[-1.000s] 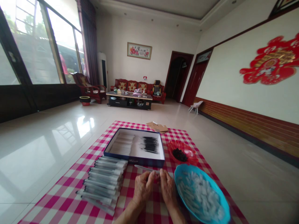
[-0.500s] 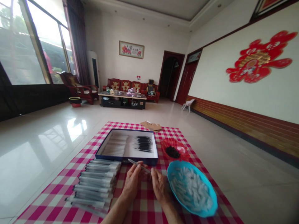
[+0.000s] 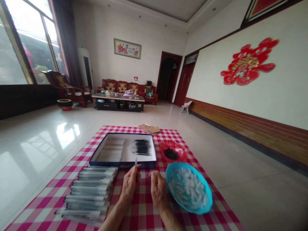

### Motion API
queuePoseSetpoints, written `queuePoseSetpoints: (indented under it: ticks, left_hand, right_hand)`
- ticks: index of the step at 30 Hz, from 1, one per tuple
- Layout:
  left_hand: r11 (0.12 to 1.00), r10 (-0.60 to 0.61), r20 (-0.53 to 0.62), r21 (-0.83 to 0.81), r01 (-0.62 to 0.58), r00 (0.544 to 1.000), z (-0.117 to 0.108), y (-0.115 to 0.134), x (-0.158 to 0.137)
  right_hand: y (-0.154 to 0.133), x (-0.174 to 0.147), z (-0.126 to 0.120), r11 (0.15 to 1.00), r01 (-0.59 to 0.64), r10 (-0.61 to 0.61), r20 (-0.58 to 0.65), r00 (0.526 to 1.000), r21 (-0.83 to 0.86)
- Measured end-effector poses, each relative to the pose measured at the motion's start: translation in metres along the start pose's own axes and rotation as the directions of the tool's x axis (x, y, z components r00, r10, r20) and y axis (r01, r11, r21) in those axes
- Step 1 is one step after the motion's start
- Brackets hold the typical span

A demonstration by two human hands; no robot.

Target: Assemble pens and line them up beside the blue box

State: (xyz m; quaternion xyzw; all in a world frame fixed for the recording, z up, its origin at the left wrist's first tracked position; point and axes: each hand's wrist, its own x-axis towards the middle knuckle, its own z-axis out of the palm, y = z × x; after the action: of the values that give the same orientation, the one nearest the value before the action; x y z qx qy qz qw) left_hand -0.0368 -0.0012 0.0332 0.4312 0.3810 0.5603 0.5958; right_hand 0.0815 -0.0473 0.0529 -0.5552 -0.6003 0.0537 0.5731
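My left hand point(image 3: 130, 184) is closed around a slim, pale pen point(image 3: 136, 161), whose tip points up and away just in front of the box. A short gap to the right, my right hand point(image 3: 157, 187) has its fingers curled in; whatever they hold, if anything, is hidden. A pile of translucent pens point(image 3: 89, 191) with dark ends lies left of my hands. Beyond them, a shallow blue-edged box point(image 3: 129, 154) contains clear tubes point(image 3: 111, 150) and thin black refills point(image 3: 142, 147). On the right, a turquoise bowl point(image 3: 168, 183) holds whitish translucent pieces, probably caps.
Small black pieces point(image 3: 171, 154) fill the middle of a red petal-edged dish point(image 3: 182, 153) behind the turquoise bowl. Flat brown cardboard point(image 3: 150, 129) lies at the far edge of the checked tablecloth point(image 3: 141, 208). A low table point(image 3: 117, 102) and red sofa stand across the room.
My hands have moved apart. The pen in my left hand has swung from slanting across toward my right hand to pointing forward. The whole view has shifted slightly rightward.
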Motion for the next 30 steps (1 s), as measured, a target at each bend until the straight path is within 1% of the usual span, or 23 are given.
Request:
queuePoseSetpoints:
  ticks: [2, 4, 6, 8, 10, 12, 15, 17, 19, 23, 26, 28, 30]
  left_hand:
    - [0.995, 0.066, 0.021, 0.076, -0.068, 0.998, 0.002, -0.004, 0.0]
    - [0.972, 0.165, 0.046, 0.16, -0.17, 0.985, 0.003, -0.009, 0.001]
    - [0.926, 0.261, 0.095, 0.258, -0.277, 0.961, 0.002, -0.014, 0.001]
    - [0.864, 0.324, 0.167, 0.349, -0.363, 0.931, 0.002, -0.018, 0.0]
    - [0.803, 0.36, 0.242, 0.412, -0.431, 0.901, 0.002, -0.019, -0.002]
    - [0.757, 0.388, 0.295, 0.438, -0.485, 0.873, 0.004, -0.018, -0.004]
    - [0.714, 0.427, 0.335, 0.445, -0.54, 0.84, 0.007, -0.015, -0.006]
    - [0.7, 0.434, 0.336, 0.459, -0.547, 0.836, 0.008, -0.014, -0.007]
    - [0.693, 0.425, 0.332, 0.48, -0.538, 0.842, 0.008, -0.013, -0.007]
    - [0.668, 0.422, 0.34, 0.51, -0.542, 0.84, 0.007, -0.013, -0.007]
    - [0.646, 0.437, 0.348, 0.52, -0.558, 0.83, 0.007, -0.013, -0.007]
    - [0.639, 0.439, 0.355, 0.523, -0.565, 0.825, 0.007, -0.012, -0.008]
    - [0.633, 0.441, 0.365, 0.52, -0.573, 0.82, 0.007, -0.013, -0.008]
  right_hand:
    - [-0.005, 0.01, -0.01, 1.0, 0.021, -0.022, 0.046, 0.999, 0.018]
    - [-0.003, 0.025, -0.027, 0.999, 0.031, -0.029, 0.066, 0.997, -0.022]
    - [0.009, 0.042, -0.047, 0.984, 0.016, 0.0, 0.094, 0.996, -0.178]
    - [0.026, 0.055, -0.068, 0.91, 0.007, 0.083, 0.2, 0.976, -0.414]
    - [0.043, 0.061, -0.085, 0.879, 0.018, 0.127, 0.271, 0.954, -0.477]
    - [0.056, 0.06, -0.093, 0.862, 0.036, 0.154, 0.328, 0.932, -0.505]
    - [0.065, 0.053, -0.095, 0.835, 0.063, 0.184, 0.386, 0.904, -0.547]
    - [0.068, 0.05, -0.092, 0.818, 0.078, 0.2, 0.409, 0.891, -0.57]
    - [0.07, 0.048, -0.09, 0.806, 0.089, 0.209, 0.422, 0.882, -0.585]
    - [0.073, 0.047, -0.091, 0.797, 0.1, 0.209, 0.427, 0.88, -0.596]
    - [0.069, 0.05, -0.095, 0.796, 0.088, 0.199, 0.396, 0.896, -0.599]
    - [0.061, 0.054, -0.096, 0.83, 0.032, 0.203, 0.355, 0.912, -0.557]
    - [0.05, 0.06, -0.094, 0.904, -0.055, 0.209, 0.327, 0.921, -0.423]
